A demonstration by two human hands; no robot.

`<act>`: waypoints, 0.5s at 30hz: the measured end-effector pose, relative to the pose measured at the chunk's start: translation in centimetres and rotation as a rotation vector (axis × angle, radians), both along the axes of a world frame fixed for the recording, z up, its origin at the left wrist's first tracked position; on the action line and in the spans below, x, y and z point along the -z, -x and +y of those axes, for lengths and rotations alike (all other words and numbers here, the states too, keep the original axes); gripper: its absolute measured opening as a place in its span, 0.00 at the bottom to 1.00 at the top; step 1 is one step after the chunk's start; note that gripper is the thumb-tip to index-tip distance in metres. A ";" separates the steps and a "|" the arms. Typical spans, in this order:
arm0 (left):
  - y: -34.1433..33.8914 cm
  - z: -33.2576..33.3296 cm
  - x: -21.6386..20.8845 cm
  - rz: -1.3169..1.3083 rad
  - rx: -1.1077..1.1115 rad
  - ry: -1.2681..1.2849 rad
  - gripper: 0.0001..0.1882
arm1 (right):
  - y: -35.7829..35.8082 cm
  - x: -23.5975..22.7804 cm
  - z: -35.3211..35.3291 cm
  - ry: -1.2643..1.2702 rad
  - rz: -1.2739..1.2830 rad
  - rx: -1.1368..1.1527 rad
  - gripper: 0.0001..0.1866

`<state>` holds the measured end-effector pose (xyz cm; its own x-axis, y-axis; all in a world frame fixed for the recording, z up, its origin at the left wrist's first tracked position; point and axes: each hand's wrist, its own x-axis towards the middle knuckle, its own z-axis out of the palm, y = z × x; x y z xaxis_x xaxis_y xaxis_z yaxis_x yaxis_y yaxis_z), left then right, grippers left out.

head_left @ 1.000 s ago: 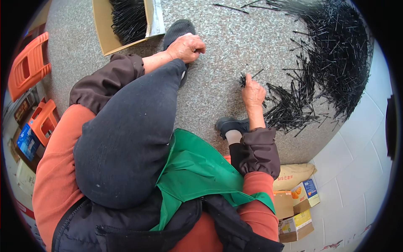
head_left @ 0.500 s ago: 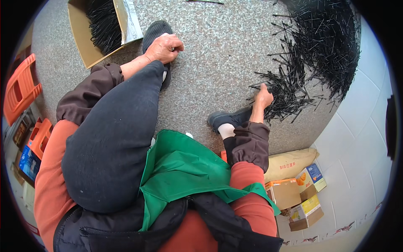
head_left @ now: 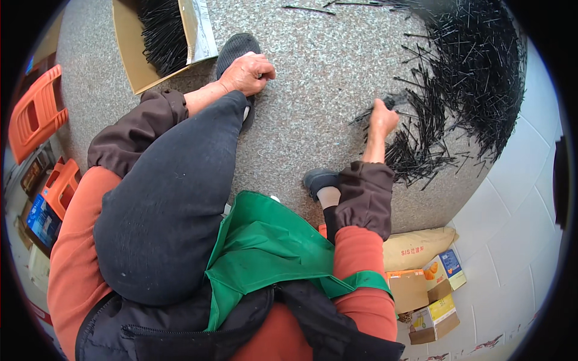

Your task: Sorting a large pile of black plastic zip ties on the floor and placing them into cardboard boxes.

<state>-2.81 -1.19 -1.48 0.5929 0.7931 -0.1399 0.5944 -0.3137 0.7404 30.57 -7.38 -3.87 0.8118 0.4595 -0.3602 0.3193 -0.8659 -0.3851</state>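
Observation:
My right hand [head_left: 383, 119] is closed on a small bunch of thin black sticks [head_left: 359, 117] whose ends poke out to its left, at the edge of a large loose pile [head_left: 475, 66] of the same sticks on the floor. My left hand [head_left: 248, 73] is curled closed beside my dark shoe [head_left: 239, 45], past the knee of my bent left leg. Whatever its fingers may hold is hidden. Close to it at the far left stands an open cardboard box [head_left: 133, 54] with many black sticks [head_left: 162, 39] lying lengthwise inside.
A green cloth apron [head_left: 277, 246] lies across my lap. Orange plastic chairs [head_left: 37, 114] stand at the left. At the lower right are a tan sack [head_left: 418, 248] and several small cartons [head_left: 435, 319] by the white tiled wall [head_left: 512, 210]. Single sticks [head_left: 308, 10] lie at the far edge.
My right hand has moved up and away from the near edge of the pile, with a bunch of sticks in it. My left hand stays curled by the shoe. The view has shifted slightly.

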 end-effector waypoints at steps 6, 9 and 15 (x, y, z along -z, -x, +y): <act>-0.4 -0.2 0.5 -0.050 0.002 -0.024 0.07 | 5.0 -2.3 2.2 -0.077 0.208 -0.522 0.20; -1.0 0.0 0.0 -0.066 -0.008 -0.003 0.07 | 1.6 -0.7 2.0 -0.016 0.144 -0.467 0.21; -0.2 0.0 0.4 -0.097 -0.017 -0.025 0.05 | 0.1 -2.6 1.3 -0.104 0.484 -0.141 0.11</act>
<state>-2.63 -1.23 -1.84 0.5892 0.8055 -0.0629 0.5259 -0.3233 0.7867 30.42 -6.13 -1.30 0.4909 0.6060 -0.6260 0.1944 -0.7765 -0.5993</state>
